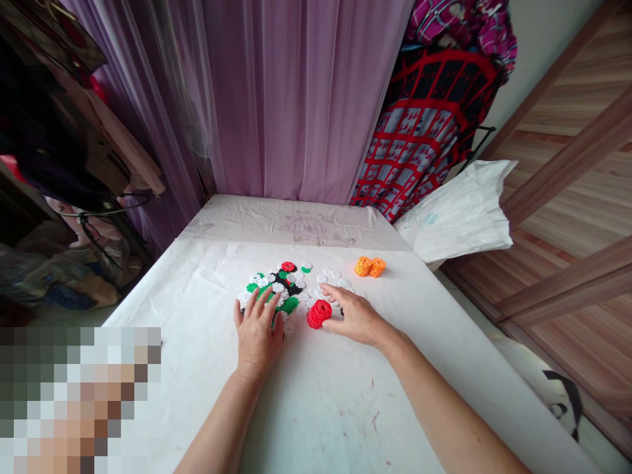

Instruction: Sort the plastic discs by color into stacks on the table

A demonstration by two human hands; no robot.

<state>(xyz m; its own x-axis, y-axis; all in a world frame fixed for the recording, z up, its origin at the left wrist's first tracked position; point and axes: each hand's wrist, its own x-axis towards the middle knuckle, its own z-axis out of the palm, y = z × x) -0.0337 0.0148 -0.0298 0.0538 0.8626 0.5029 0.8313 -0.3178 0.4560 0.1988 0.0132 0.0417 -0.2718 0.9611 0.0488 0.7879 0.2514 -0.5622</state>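
The leaning stack of red, round, scalloped-edged, plastic-looking discs (pixel 318 315) stands on the white-covered counter (pixel 316 395) between the two hands, and it seems the thing most easily upset. The right hand (pixel 363 319) is wide, thumb and fingers parted just beside the stack's right side; whether the thumb touches it I cannot tell. The left hand (pixel 257 332) is loosely spread, palm down, its fingers over the near left part of a jumbled heap of white, green, black and red scalloped discs (pixel 291 303), and nothing shows gripped in it, though its fingertips are partly lost among the pieces. Because the red stack already tilts, an uneven push from the right thumb could slide its upper discs off into the heap, where red would mix with the other colours. A broad sweep of the left hand could shove neighbouring discs against the stack's foot and topple it the same way. The loose white scalloped discs (pixel 330 275) near the right fingertips look thin and overlap, so a pinch there might catch two at once or merely skid one along the smooth cover. Beyond the right hand, the orange bundle of similar discs (pixel 370 266) also lies tilted, and a careless knuckle could scatter it
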